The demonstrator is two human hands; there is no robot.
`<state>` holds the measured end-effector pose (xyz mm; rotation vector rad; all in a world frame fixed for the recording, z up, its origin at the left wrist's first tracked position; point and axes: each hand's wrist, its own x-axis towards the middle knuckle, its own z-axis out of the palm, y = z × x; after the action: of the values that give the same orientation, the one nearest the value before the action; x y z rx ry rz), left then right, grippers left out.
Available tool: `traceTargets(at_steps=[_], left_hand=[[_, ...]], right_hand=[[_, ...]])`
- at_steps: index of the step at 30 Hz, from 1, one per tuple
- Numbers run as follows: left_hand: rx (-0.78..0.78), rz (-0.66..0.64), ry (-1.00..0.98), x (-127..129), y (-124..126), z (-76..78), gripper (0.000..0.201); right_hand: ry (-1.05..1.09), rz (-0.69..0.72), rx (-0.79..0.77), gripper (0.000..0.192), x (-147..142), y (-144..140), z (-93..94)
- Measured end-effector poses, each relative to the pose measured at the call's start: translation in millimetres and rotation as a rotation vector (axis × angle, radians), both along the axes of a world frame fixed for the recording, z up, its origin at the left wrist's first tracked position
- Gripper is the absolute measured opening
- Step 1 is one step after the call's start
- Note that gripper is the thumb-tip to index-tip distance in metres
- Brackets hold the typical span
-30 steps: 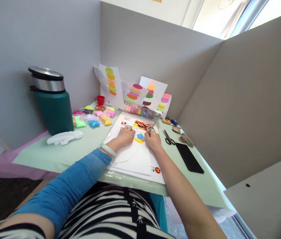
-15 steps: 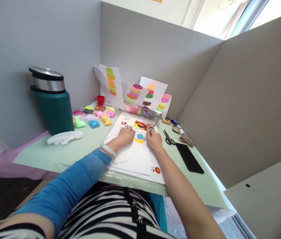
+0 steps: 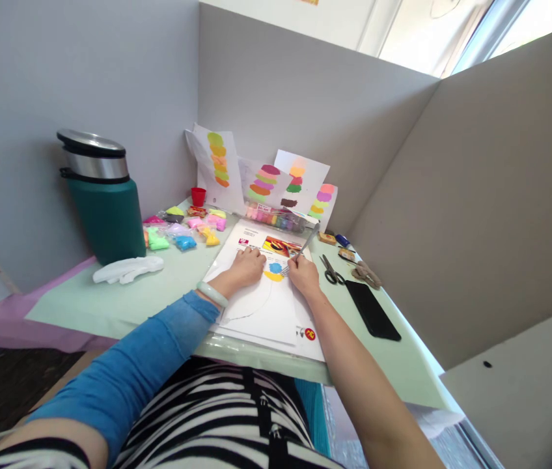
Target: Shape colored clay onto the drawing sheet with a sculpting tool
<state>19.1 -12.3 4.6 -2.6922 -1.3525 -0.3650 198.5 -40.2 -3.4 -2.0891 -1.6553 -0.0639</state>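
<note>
While the left hand is lying flat and open on the white sheet, the right hand is gripping a metal tool, its tip touching the blue clay between both hands.

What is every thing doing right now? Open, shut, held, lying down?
left hand: flat, pressing on the paper.
right hand: shut on the metal tool.
metal tool: held, tilted, tip at the blue clay.
blue clay: pressed on the paper.
flask: upright, lid on.
scissors: lying shut.
phone: flat, screen dark.
</note>
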Motion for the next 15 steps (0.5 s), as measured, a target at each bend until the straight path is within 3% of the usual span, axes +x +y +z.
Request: traceTargets(at_steps=[15], left_hand=[[-0.01, -0.004, -0.004, -0.2, 0.5, -0.5, 0.03]], right_hand=[[0.062, 0.043, -0.013, 0.031, -1.5, -1.0, 1.5]])
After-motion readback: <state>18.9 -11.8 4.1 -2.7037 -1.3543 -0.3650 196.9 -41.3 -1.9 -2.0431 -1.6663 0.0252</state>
